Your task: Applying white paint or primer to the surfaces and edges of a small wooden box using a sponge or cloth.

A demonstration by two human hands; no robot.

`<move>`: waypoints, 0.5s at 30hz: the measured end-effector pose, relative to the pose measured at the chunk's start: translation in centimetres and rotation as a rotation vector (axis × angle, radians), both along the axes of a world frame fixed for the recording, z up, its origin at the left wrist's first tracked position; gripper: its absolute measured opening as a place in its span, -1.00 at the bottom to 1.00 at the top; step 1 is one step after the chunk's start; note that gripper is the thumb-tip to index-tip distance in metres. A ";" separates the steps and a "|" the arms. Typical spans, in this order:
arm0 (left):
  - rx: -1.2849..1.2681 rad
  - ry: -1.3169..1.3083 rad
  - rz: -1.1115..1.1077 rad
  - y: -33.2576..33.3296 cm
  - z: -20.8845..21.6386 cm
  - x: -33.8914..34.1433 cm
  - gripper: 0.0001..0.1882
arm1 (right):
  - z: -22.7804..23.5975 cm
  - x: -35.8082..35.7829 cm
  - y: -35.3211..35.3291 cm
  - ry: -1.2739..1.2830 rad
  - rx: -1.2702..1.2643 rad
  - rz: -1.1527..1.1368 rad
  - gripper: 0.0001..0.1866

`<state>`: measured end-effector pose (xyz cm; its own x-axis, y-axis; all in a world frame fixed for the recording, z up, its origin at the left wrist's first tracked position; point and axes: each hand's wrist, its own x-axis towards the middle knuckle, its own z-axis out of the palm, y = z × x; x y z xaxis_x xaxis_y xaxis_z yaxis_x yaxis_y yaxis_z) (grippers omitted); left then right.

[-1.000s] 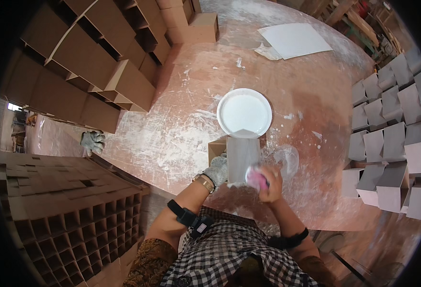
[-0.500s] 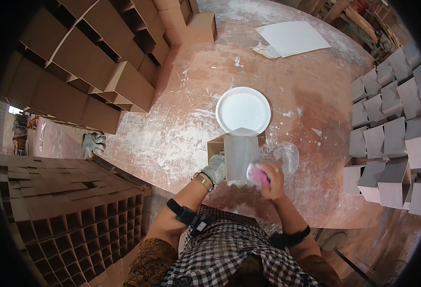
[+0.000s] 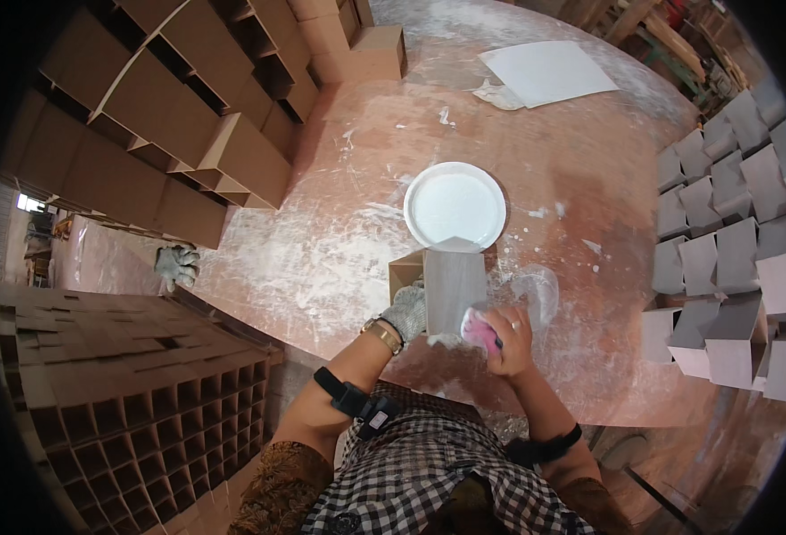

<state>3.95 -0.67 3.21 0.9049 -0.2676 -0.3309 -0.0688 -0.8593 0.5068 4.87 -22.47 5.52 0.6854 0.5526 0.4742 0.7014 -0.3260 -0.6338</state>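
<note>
A small open box (image 3: 455, 290) stands in front of me, its top face grey and its open brown inside facing left. My left hand (image 3: 405, 312), in a grey knit glove, grips the box at that open side, with the fingertips hidden inside it. My bare right hand (image 3: 510, 337) is closed around a pink-and-white brush-like tool (image 3: 479, 331) with a dark part. The tool is at the box's near right corner; whether it touches cannot be made out. Just beyond the box lies a round white dish (image 3: 456, 205) holding white liquid, partly covered by the box's far corner.
Brown boxes (image 3: 188, 107) are stacked at the far left, above a gridded brown stack (image 3: 143, 419) at the near left. A spare glove (image 3: 177, 266) lies between them. Grey boxes (image 3: 723, 241) stand in rows on the right. A white sheet (image 3: 549, 73) lies on the paint-spattered table (image 3: 348, 178).
My right hand has turned slightly and shifted a little toward me with the pink-and-white tool. The left hand and the box stay nearly in place.
</note>
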 end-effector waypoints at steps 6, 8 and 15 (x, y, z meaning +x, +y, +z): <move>0.019 0.034 0.069 -1.6 2.3 1.1 -0.58 | 0.3 8.4 5.7 0.092 0.138 -0.241 -0.69; 0.022 -0.087 0.099 -1.3 1.0 0.4 -0.57 | 0.8 7.5 6.4 0.050 0.140 -0.189 -0.70; -0.081 0.045 0.113 -0.4 -1.8 0.4 -0.55 | 2.6 1.1 4.3 -0.010 0.121 0.116 -0.71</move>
<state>4.33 -1.05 1.40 0.9157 -0.1922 -0.3529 0.0505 -0.8162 0.5756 5.94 -18.18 8.12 0.6153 0.5661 0.5486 0.7363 -0.1640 -0.6565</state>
